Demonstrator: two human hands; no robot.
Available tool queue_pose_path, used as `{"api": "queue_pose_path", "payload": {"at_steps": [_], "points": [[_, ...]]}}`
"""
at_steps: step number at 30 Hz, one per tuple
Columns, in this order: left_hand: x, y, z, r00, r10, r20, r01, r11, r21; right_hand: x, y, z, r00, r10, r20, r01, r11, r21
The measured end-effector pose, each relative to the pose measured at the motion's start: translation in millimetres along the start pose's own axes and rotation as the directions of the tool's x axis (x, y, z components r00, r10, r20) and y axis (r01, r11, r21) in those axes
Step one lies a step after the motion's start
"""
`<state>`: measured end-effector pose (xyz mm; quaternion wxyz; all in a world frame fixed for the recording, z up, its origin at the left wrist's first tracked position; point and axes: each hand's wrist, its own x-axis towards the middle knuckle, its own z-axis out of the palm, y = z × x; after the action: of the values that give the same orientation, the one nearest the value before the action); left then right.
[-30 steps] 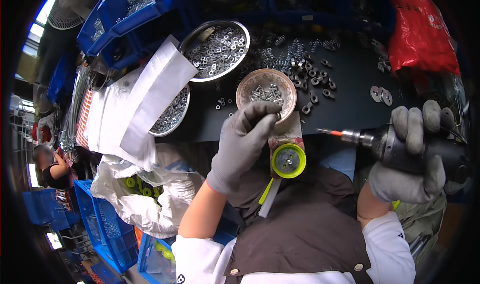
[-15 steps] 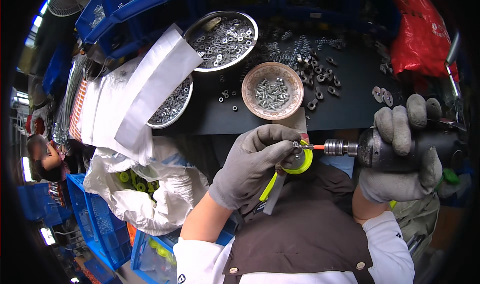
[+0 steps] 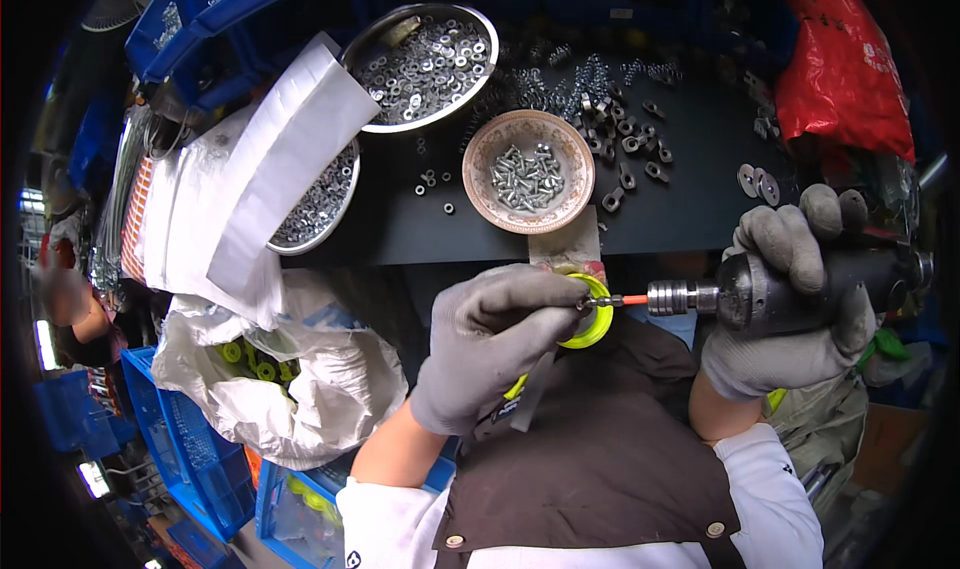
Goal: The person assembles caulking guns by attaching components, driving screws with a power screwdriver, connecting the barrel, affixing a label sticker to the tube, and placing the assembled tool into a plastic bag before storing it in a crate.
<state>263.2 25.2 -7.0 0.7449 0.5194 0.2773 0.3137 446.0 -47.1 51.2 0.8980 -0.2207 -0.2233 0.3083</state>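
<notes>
My left hand [image 3: 500,334], in a grey glove, pinches a yellow-green ring-shaped part [image 3: 600,331], with a strap of the same colour hanging below. My right hand [image 3: 765,362], also gloved, is closed around a black power screwdriver [image 3: 775,294], held level. Its metal chuck [image 3: 683,297] points left, and an orange-sleeved bit [image 3: 632,300] reaches the small metal piece at the ring. Fingers hide exactly where the tip meets it. Just beyond my left hand, a patterned bowl [image 3: 476,176] holds short silver screws [image 3: 527,177].
A steel bowl [image 3: 492,41] of nuts or washers stands at the back, with another bowl [image 3: 350,194] partly under white paper [image 3: 290,159]. Loose metal eye fittings [image 3: 628,176] and springs lie right of the screws. A white sack [image 3: 340,409] with yellow-green parts sits left, a red bag [image 3: 840,79] far right.
The view has shifted slightly. The ring-shaped part is turned and less of its strap shows below my left hand. The bit stays at the metal piece; both hands keep their hold.
</notes>
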Motion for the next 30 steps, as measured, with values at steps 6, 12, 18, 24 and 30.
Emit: {"api": "queue_pose_path", "payload": {"at_steps": [6, 12, 18, 24, 30], "points": [[-0.5, 18.0, 0.7, 0.917, -0.39, 0.088, 0.397, 0.864, -0.309, -0.4, -1.9, -10.1, 0.988, 0.022, 0.15, -0.039, 0.993, 0.115], [-9.4, -0.8, -2.7, 0.976, -0.103, 0.194, 0.174, 0.901, -0.398, 2.2, -5.2, -8.8, 0.992, -0.047, -0.118, 0.058, 0.994, 0.091], [-4.5, -1.9, -10.5, 0.972, -0.231, 0.05, 0.236, 0.946, -0.222, 6.4, -3.4, -20.1, 0.988, -0.148, -0.053, 0.143, 0.986, -0.087], [6.4, 12.8, -1.4, 0.942, -0.286, 0.174, 0.305, 0.948, -0.093, 7.1, 0.1, -20.3, 0.995, -0.008, 0.096, 0.008, 1.0, -0.002], [26.7, 46.6, -56.0, 0.926, 0.349, -0.143, -0.245, 0.845, 0.475, 6.7, -7.7, -48.7, 0.965, -0.202, -0.168, 0.16, 0.959, -0.235]]}}
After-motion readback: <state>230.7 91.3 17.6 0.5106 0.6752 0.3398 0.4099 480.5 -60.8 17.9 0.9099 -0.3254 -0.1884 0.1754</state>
